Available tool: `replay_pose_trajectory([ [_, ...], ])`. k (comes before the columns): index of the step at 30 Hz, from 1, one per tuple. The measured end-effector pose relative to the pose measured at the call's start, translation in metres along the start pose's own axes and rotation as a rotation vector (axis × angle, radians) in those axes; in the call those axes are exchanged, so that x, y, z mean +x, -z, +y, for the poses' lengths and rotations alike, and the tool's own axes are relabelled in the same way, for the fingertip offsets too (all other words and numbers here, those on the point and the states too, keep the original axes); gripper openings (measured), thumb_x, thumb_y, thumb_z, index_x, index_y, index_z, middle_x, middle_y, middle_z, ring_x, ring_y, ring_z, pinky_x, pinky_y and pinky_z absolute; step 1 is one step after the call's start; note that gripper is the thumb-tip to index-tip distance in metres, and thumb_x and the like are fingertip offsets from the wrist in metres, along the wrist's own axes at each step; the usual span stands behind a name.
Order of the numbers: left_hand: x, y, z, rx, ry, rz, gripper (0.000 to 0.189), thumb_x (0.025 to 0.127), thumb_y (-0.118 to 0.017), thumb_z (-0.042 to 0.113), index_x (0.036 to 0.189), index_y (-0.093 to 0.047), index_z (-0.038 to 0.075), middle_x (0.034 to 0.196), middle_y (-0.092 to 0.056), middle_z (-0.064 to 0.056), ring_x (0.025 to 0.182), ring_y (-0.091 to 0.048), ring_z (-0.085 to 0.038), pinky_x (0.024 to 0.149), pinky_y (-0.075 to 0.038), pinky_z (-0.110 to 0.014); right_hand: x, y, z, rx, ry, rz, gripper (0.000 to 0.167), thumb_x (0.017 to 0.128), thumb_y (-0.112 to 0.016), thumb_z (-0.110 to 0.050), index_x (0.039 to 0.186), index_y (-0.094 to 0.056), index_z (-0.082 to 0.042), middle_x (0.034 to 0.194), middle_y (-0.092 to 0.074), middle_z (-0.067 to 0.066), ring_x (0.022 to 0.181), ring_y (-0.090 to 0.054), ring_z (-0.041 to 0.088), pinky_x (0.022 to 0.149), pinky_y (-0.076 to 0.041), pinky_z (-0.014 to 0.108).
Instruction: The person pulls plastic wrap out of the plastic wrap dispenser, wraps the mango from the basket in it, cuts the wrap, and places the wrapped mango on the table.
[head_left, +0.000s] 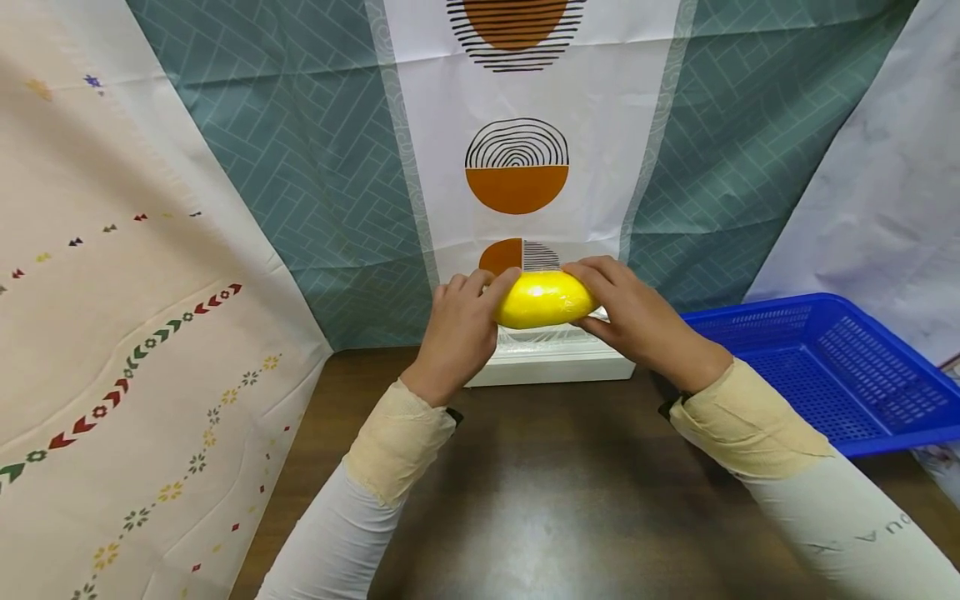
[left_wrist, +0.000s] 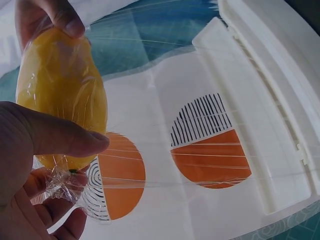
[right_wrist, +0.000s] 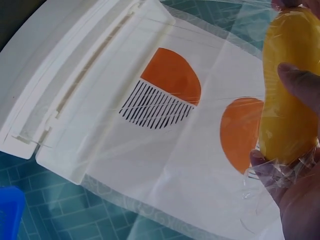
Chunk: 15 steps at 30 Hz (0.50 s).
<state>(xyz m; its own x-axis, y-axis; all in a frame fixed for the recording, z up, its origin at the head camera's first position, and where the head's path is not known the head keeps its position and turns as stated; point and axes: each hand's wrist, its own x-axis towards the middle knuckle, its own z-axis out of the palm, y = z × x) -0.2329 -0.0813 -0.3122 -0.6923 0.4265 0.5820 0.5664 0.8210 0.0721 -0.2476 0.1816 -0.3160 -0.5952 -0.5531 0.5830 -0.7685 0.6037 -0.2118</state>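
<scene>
Cream cloth (head_left: 150,367): hanging at far L, showing rows of small colored motifs.
Table (head_left: 555,517): spreading dk brown below both arms, reflecting light nr ctr.
Teal cloth (head_left: 300,175): hanging at back, w/ white ctr panel (head_left: 442,100) bearing orange/blk circles.
L hand (head_left: 461,333): gripping L end of yellow item; thumb lying along it, fingers curling round, no gap left.
Yellow item (head_left: 543,300): being held up betw. both hands, off table, long axis running hand to hand; film covering it.
Film (left_wrist: 62,182): clear; bunching at item's end by L thumb, stretching in fine creases twd dispenser.
Dispenser (head_left: 555,371): white, long; standing at back of table, just beyond item.
R hand (head_left: 637,312): pinching R end of item, thumb vs. fingers, closed down to item's width.
Basket (head_left: 892,358): blue, mesh-walled; sitting R of R hand, well apart from item.
</scene>
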Motion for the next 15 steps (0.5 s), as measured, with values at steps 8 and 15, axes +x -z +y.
replay_pose_trajectory([
  [8,-0.001,0.009,0.006,0.008,0.002,-0.019,0.059,0.093,-0.062,-0.005,0.145,-0.057,0.022,0.118,-0.066,-0.008,0.095,-0.056,-0.032,0.081,-0.041,-0.044,-0.002,0.006,-0.005,-0.013,0.031,0.007,0.073,0.081,-0.088,-0.002,0.144,-0.051,-0.004,0.135,-0.055,0.019,0.118,-0.056,0.036,0.101,-0.051,0.056],
  [15,-0.008,0.016,0.012,0.042,-0.011,-0.055,0.063,0.090,-0.063,-0.007,0.146,-0.057,0.022,0.116,-0.066,-0.007,0.094,-0.056,-0.031,0.080,-0.041,-0.044,-0.008,0.008,-0.012,-0.022,0.045,-0.005,0.074,0.080,-0.089,-0.001,0.144,-0.052,-0.002,0.135,-0.056,0.020,0.118,-0.056,0.036,0.101,-0.052,0.056],
])
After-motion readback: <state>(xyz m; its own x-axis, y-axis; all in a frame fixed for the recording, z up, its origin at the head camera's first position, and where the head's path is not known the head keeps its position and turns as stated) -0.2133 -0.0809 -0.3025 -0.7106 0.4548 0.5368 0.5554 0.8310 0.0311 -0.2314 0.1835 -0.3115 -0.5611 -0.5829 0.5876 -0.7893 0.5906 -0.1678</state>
